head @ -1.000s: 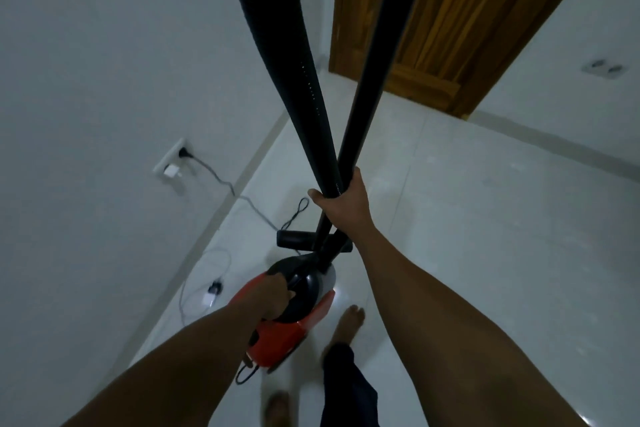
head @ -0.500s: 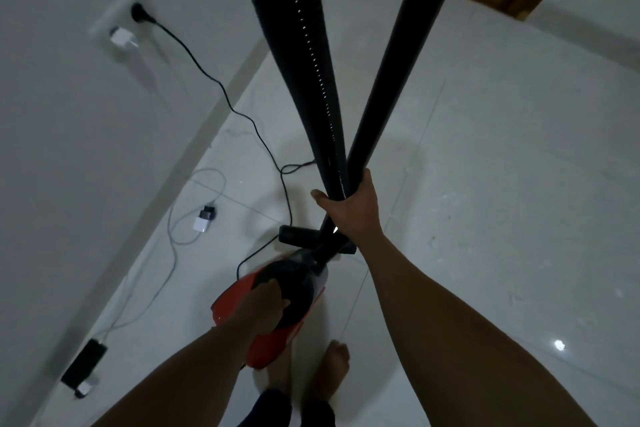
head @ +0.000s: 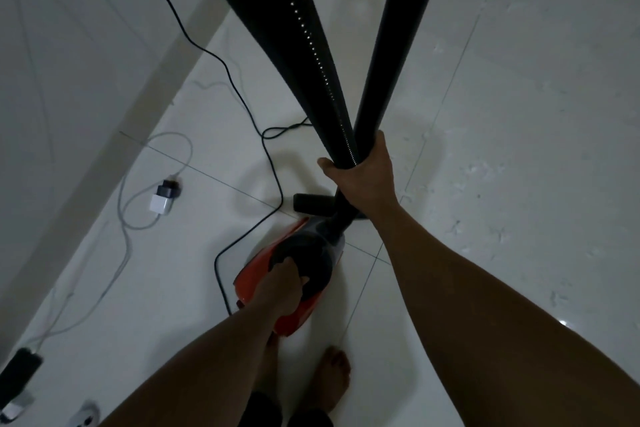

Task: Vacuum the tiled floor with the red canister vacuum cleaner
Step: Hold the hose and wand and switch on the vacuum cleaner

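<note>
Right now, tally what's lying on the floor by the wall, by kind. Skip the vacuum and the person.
Black power cord: 1
White cable: 1
White plug adapter with a dark plug on it: 1
Black block at the lower left edge: 1
Small pale items near it, too cut off to identify: 2
Total: 6

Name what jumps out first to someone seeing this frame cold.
Two black tubes, the ribbed hose and the smooth wand, fan up from the right hand at centre and dominate the upper frame. Below it, the left hand grips the handle of the red canister vacuum, close above a bare foot. A black power cord snakes over the white tiled floor at left, near a white charger.
</note>
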